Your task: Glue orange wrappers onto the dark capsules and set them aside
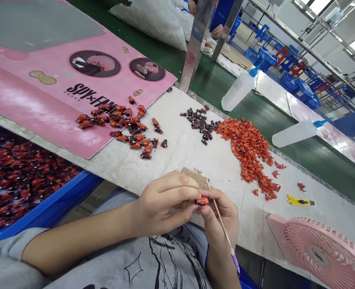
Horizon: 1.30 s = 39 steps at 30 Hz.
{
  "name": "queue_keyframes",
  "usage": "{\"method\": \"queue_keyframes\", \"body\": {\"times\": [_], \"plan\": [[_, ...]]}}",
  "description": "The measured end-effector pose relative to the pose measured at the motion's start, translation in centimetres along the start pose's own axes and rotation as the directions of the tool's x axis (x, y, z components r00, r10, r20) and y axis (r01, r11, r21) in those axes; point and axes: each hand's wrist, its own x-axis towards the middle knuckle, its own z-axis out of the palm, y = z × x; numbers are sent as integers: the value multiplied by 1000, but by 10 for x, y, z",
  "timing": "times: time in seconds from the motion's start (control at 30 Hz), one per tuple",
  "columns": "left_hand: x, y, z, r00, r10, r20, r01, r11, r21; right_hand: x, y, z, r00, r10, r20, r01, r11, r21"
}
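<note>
A small orange-and-black plastic piece (202, 200) is pinched between the fingertips of my left hand (168, 200) and my right hand (224, 212). A thin pale stick (220, 216) with a purple end also lies in my right hand, slanting across the palm. Under my fingers, a brown cardboard piece (195, 176) rests on the table, partly covered by my hands. Beyond it lie a heap of orange pieces (249, 152) and a smaller group of black pieces (200, 122). Joined orange-and-black pieces (135, 134) are scattered to the left.
A pink printed mat (75, 128) covers the table's left end, above a blue bin (45, 216) full of pieces. Two white squeeze bottles (239, 91) lie on the green belt (213, 88). At right are a yellow cutter (299, 200) and a pink fan (322, 249). A metal post (195, 48) rises behind.
</note>
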Motion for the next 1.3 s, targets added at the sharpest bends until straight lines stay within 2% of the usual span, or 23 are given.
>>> {"method": "queue_keyframes", "body": {"times": [0.17,0.3,0.67,0.87,0.97,1.03,1.07,1.13,1.17,1.3], "plan": [[-1,-2,-1,1000,-12,20,11,999,38,3,3,2,999,14,40,-13,999,-32],[-4,-4,-1,1000,-9,12,9,998,57,6,3,7,999,17,28,-16,1000,-10],[-4,-6,-2,996,-81,31,79,994,79,4,13,3,986,151,77,-159,980,119],[-6,-8,-1,999,-46,-5,46,974,220,5,13,2,993,66,96,-62,997,-37],[-7,-23,-10,998,61,-29,-40,879,475,9,10,-9,995,-20,98,29,995,-100],[-8,-40,-22,993,116,-10,-78,720,689,11,9,-21,996,-51,69,59,991,-120],[-9,-50,-29,994,107,5,-72,633,771,12,9,-29,997,-58,42,63,990,-129],[-12,-68,-43,1000,-1,25,-21,509,860,13,11,-44,997,-68,-25,64,988,-139],[-13,-75,-50,997,-68,35,2,483,876,14,12,-51,996,-69,-65,59,989,-139],[-16,-91,-64,972,-215,94,22,484,875,12,16,-67,983,-29,-184,10,995,-104]]}}
